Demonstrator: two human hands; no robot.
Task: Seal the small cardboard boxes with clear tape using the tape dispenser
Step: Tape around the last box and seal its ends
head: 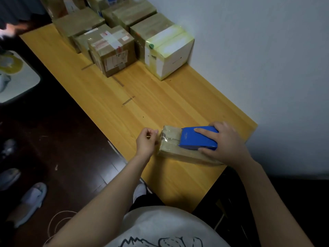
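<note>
1. Wooden table (160,107) against a pale wall, with the box (178,154) being sealed at its near end.
2. Right hand (224,141) is wrapped over the blue tape dispenser (199,138), index finger along the top. It presses the dispenser flat on the box, probably so the tape sticks.
3. Left hand (146,141), fingers curled, is at the box's left end, likely bracing it. Can't tell if it's pinching tape.
4. Well beyond the box: a bunch of taped boxes (114,54).

Blue tape dispenser (199,138) atop small taped box (179,152)
</note>
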